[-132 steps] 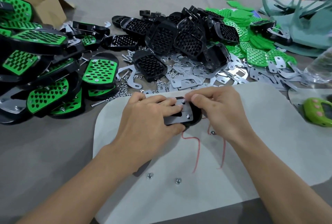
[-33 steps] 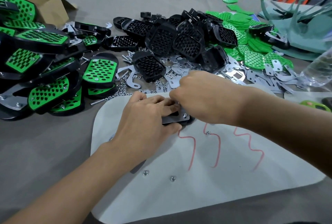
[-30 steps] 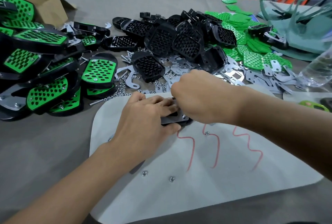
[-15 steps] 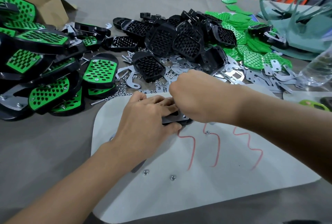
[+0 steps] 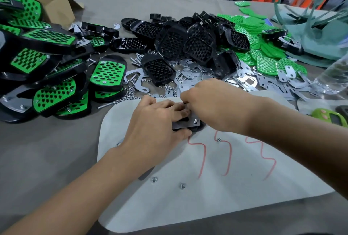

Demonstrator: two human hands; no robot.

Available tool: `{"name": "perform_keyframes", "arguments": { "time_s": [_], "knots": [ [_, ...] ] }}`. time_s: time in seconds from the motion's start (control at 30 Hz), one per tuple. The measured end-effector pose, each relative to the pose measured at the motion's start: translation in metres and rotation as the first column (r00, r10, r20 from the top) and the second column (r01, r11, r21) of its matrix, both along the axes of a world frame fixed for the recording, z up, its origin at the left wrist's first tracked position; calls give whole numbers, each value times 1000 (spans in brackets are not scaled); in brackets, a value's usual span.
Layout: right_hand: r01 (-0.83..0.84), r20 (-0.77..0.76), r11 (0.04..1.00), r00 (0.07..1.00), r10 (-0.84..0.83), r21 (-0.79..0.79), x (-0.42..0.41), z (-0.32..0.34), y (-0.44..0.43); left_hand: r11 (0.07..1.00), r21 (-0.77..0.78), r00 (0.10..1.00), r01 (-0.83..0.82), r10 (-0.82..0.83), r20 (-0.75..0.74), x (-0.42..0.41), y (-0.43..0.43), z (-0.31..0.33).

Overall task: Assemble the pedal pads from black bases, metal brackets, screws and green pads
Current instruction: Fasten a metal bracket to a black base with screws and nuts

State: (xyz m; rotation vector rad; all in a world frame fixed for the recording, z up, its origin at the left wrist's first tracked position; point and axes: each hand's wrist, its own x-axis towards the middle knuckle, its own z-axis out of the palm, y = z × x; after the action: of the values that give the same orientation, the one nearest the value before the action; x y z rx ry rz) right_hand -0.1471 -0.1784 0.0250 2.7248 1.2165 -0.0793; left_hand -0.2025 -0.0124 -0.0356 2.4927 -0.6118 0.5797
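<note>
Under left hand (image 5: 156, 121), right hand (image 5: 212, 103): black base (image 5: 200, 128), metal bracket (image 5: 185, 124) mostly hidden.

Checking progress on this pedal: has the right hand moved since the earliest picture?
Yes. The right hand has shifted farther away, off the red squiggles its wrist covered before, to the metal bracket's far edge.

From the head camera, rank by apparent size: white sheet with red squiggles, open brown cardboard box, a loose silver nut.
Largest: white sheet
Then: brown cardboard box, though farther away
Smallest: silver nut
</note>
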Motion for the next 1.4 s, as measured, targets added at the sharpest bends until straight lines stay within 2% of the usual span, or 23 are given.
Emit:
{"name": "perform_keyframes", "arguments": {
  "time_s": [0.1,0.23,0.33,0.4,0.47,0.6,0.67,0.77,0.9,1.07,1.2,1.33,1.4],
  "knots": [
    [-25,47,998,998,28,-66,0,1,4,1000,-14,1000,4,-4,-13,-1,0,-1],
    [43,81,993,996,-34,-106,-2,-3,7,1000,-16,999,8,-9,-52,-1,2,0],
    [104,67,995,992,-103,-5,1,1,-1,1000,-6,999,14,-14,-52,-1,2,0],
    [78,-4,995,997,-78,61,2,3,-3,1000,24,1000,8,-8,-17,-1,2,2],
    [20,-51,1000,999,-20,0,0,8,1,999,43,1000,14,-15,19,-1,2,3],
    [-91,71,984,992,103,-150,-6,9,6,999,42,1000,27,-27,-10,-1,1,4],
    [-65,85,983,993,80,-170,-6,7,7,999,41,1000,28,-27,-14,-1,1,3],
    [8,40,993,999,-4,-121,0,5,6,1000,18,999,25,-25,-27,-1,0,2],
    [92,-19,993,996,-91,73,6,5,1,1000,14,998,13,-12,-56,-1,1,1],
    [-33,-4,997,999,33,-65,-3,9,7,1000,27,1000,12,-11,-24,-1,0,3],
    [1,33,993,999,3,-121,-4,8,13,1000,29,999,6,-4,-46,-1,0,3],
    [100,51,995,994,-100,-4,1,7,7,1000,13,1000,0,0,-25,-2,0,2],
    [100,60,995,993,-100,-1,-4,4,8,1000,21,1000,-16,16,-10,-2,0,3]
  ]
}}
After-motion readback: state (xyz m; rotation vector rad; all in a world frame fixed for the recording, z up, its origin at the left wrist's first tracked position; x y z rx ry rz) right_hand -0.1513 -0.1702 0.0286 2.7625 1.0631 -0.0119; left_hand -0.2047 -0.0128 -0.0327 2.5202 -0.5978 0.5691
